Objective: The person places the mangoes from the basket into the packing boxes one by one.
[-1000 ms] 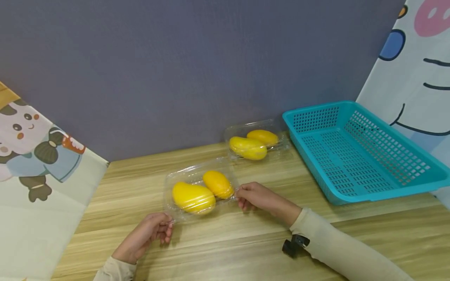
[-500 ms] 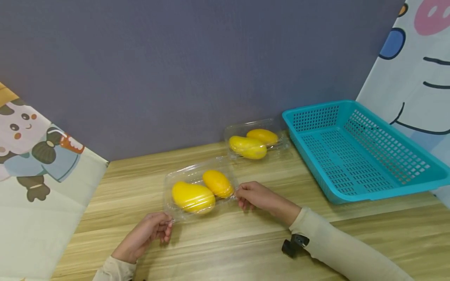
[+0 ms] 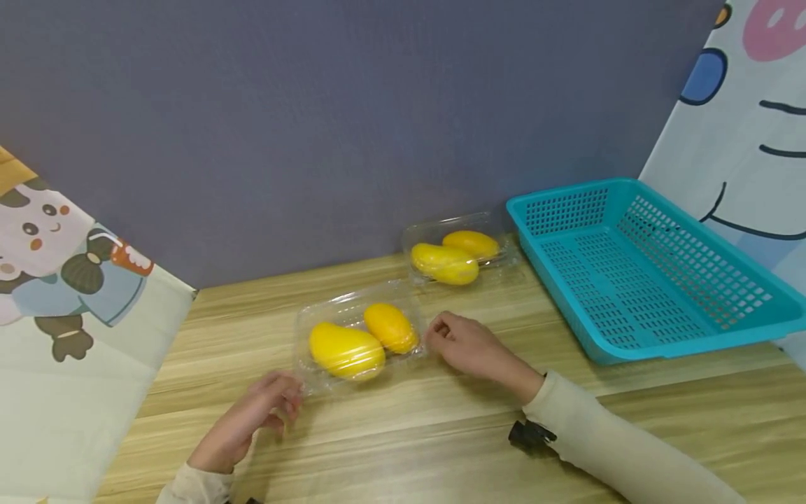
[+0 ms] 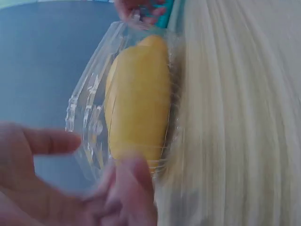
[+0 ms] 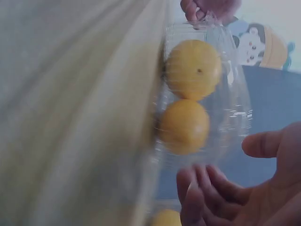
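Observation:
A clear plastic box [image 3: 343,302] holding two yellow mangoes [image 3: 346,351] lies on the wooden table in the head view. My left hand [image 3: 255,416] is by the box's front left corner. In the left wrist view, that thumb [image 4: 54,141] stands apart from the fingers, with nothing pinched between them. At the box's right side is my right hand [image 3: 469,346], fingers loosely bent; the right wrist view shows a gap between thumb [image 5: 263,143] and fingers. Whether either hand's fingertips still touch the plastic, I cannot tell.
Behind, against the grey wall, a second clear box [image 3: 431,229] holds two more mangoes [image 3: 446,264]. A turquoise plastic basket [image 3: 560,308] stands at the right on the table [image 3: 390,448]. Cartoon-printed panels [image 3: 94,280] flank both sides.
Both hands have let go of the box's edges. The left hand has drawn slightly left, and the right hand has lifted and shifted a little; the box stays nearly in place.

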`<state>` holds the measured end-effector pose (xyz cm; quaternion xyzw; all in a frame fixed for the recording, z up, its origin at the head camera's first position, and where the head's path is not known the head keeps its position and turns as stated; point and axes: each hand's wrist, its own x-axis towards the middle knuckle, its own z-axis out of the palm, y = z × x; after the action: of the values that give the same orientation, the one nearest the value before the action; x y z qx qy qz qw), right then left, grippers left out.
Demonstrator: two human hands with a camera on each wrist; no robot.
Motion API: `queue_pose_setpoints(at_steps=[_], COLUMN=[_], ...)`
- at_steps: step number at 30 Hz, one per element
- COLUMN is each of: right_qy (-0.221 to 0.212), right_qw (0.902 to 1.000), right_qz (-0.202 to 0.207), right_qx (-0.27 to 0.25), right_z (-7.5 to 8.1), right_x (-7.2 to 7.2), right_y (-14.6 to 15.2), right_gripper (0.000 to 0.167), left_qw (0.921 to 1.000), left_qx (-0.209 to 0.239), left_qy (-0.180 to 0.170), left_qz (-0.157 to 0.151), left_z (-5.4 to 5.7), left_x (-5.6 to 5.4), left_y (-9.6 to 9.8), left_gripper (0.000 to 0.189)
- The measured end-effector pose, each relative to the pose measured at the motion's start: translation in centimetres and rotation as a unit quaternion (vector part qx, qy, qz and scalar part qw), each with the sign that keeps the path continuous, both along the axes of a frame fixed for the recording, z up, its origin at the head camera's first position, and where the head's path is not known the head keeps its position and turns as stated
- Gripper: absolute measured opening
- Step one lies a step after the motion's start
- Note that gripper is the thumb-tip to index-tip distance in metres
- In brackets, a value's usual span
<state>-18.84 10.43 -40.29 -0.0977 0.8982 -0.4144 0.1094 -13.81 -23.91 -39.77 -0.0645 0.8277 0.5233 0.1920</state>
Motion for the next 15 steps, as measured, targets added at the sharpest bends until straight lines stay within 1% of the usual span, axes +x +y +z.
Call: queue_pose_setpoints(at_steps=[1, 2, 3, 4, 5, 6, 7, 8, 9, 10, 11, 12, 13, 14, 15], right_qy=[0.045, 0.089, 0.131, 0.173, 0.212, 0.246, 0.274, 0.292, 0.301, 0.302, 0.298, 0.292, 0.287, 0.283, 0.280], right_qw=[0.9984, 0.9941, 0.9878, 0.9789, 0.9679, 0.9559, 0.9437, 0.9345, 0.9277, 0.9239, 0.9222, 0.9211, 0.9209, 0.9204, 0.9202], right_qz=[0.002, 0.007, 0.019, 0.032, 0.048, 0.066, 0.084, 0.100, 0.116, 0.130, 0.143, 0.154, 0.162, 0.166, 0.168], right_qx=[0.035, 0.061, 0.082, 0.104, 0.126, 0.147, 0.165, 0.178, 0.189, 0.196, 0.201, 0.206, 0.208, 0.212, 0.215], right_z=[0.4, 0.7, 1.1, 1.5, 1.8, 2.1, 2.3, 2.4, 2.5, 2.5, 2.5, 2.4, 2.4, 2.3, 2.3], right_x=[0.3, 0.8, 1.2, 1.8, 2.3, 2.9, 3.4, 3.8, 4.2, 4.6, 4.8, 5.0, 5.1, 5.2, 5.2], right_y=[0.0, 0.0, 0.0, -0.2, -0.4, -0.5, -0.7, -0.9, -1.1, -1.3, -1.3, -1.4, -1.5, -1.5, -1.6], right_gripper=[0.029, 0.034, 0.040, 0.045, 0.049, 0.051, 0.053, 0.054, 0.055, 0.055, 0.056, 0.057, 0.058, 0.058, 0.059], left_qw=[0.9991, 0.9962, 0.9899, 0.9802, 0.9645, 0.9418, 0.9156, 0.8865, 0.8574, 0.8365, 0.8164, 0.8050, 0.8008, 0.7995, 0.8003], left_qx=[-0.030, -0.061, -0.095, -0.132, -0.169, -0.203, -0.234, -0.264, -0.294, -0.314, -0.335, -0.352, -0.368, -0.383, -0.394], left_qy=[0.027, 0.055, 0.098, 0.141, 0.200, 0.266, 0.326, 0.380, 0.423, 0.449, 0.470, 0.476, 0.469, 0.458, 0.445], left_qz=[0.015, 0.029, 0.040, 0.042, 0.039, 0.031, 0.022, 0.012, 0.002, -0.013, -0.028, -0.044, -0.059, -0.070, -0.078], left_z=[0.1, 0.3, 0.4, 0.5, 0.6, 0.6, 0.6, 0.5, 0.4, 0.2, 0.0, -0.2, -0.4, -0.5, -0.6], left_x=[0.2, 0.4, 0.7, 1.1, 1.5, 1.9, 2.3, 2.7, 3.1, 3.6, 3.9, 4.2, 4.5, 4.8, 5.0], left_y=[0.4, 0.8, 1.3, 2.0, 2.7, 3.4, 4.1, 4.9, 5.6, 6.2, 6.7, 7.1, 7.5, 7.7, 8.0], left_gripper=[0.032, 0.037, 0.042, 0.046, 0.047, 0.049, 0.050, 0.052, 0.054, 0.057, 0.060, 0.063, 0.066, 0.067, 0.068])
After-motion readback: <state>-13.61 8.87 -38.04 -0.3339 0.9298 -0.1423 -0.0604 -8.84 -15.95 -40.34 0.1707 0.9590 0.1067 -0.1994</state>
